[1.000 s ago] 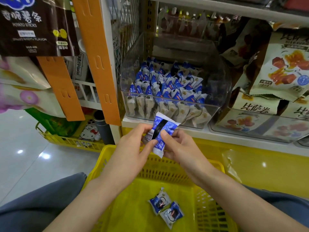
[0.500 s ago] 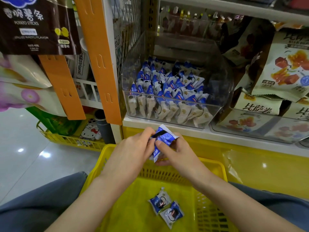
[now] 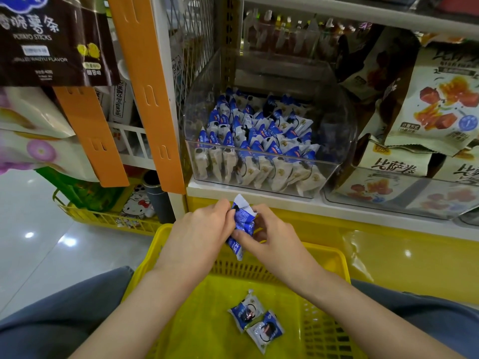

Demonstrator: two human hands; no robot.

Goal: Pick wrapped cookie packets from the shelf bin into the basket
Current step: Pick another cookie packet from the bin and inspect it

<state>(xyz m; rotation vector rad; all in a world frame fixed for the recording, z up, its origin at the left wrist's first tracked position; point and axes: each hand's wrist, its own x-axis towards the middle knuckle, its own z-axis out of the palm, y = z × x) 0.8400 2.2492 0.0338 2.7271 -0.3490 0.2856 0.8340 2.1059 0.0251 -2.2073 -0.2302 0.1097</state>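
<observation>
1. Two wrapped cookie packets [image 3: 255, 320] lie touching each other on the floor of the yellow basket [image 3: 160, 237], toward its near side. That much of the picking looks done.
2. A third packet [image 3: 242, 224], blue and white, is held just above the basket's far rim. It is not yet inside, so dropping it in seems to be the step in hand.
3. The clear shelf bin [image 3: 339, 120] sits above and beyond the basket and holds many more of the same packets in rows. The task sentence sets no count, so I judge the job is early, with plenty left to take.
4. The left hand [image 3: 199, 229] is over the basket's far rim. Its fingers are curled and pinch the left edge of the third packet.
5. The right hand [image 3: 272, 237] is just beside it. Its thumb and fingers pinch the packet's right side, and the wrapper is creased between them.
6. The hands are drawn close together, both clamped on this one packet. Neither holds anything else.
</observation>
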